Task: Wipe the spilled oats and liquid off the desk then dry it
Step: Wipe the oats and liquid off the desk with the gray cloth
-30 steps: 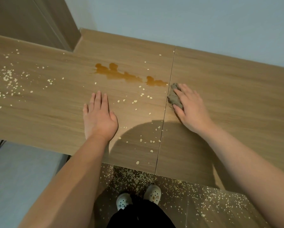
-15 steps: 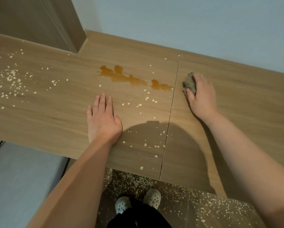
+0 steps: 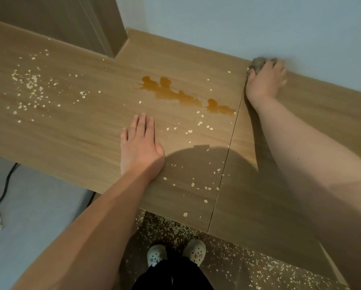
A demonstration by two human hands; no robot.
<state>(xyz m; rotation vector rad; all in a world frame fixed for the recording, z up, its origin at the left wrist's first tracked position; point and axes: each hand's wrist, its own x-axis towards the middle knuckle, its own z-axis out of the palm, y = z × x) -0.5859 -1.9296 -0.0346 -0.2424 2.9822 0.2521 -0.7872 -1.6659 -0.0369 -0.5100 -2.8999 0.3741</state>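
Desk [image 3: 71,139] w/ oats [image 3: 31,84]: L hand [image 3: 141,147] fingers straight, flat on it; R hand [image 3: 265,80] fingers curled over cloth [image 3: 258,63].

The desk [image 3: 71,139] is wood-grain board, smooth and matt. At mid-frame the liquid [image 3: 175,93] lies amber and glossy; the oats [image 3: 31,84] are pale, dry flakes. At upper right the grey-brown rag [image 3: 258,63], blurred, looks like soft cloth.
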